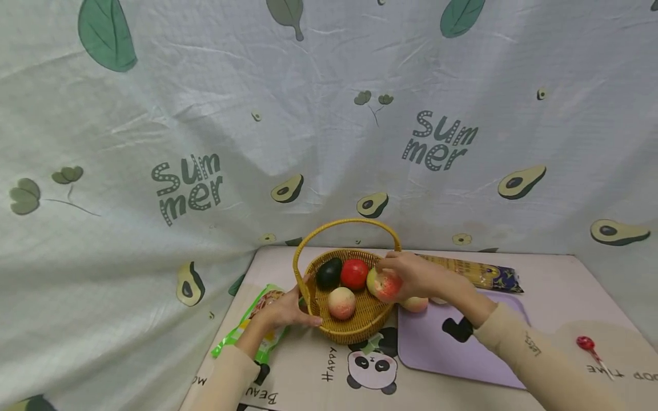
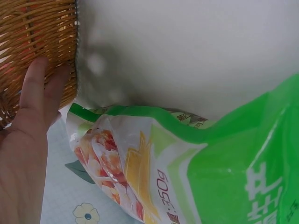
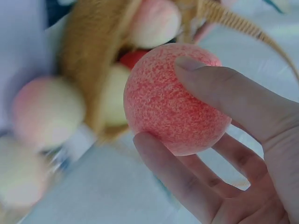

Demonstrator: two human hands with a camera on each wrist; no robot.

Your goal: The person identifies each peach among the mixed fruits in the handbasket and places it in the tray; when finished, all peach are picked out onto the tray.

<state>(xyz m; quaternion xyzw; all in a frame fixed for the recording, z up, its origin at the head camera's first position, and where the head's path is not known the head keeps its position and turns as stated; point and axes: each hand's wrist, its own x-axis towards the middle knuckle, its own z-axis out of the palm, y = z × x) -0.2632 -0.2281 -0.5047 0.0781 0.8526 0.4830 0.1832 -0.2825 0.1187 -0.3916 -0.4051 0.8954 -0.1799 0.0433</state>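
A round yellow wicker basket with a tall arched handle stands on the table. Inside are a dark green avocado, a round red fruit, a pale pink peach and a yellowish fruit, partly covered. My left hand rests against the basket's left side; in the left wrist view its extended fingers touch the outer weave. Over the basket's right rim, my right hand holds a red-pink peach between thumb and fingers.
Left of the basket lies a green food bag. To the right are a lilac tray, with a peach at its edge, a long yellow-and-blue packet behind it, and a red lollipop. A printed cloth hangs behind.
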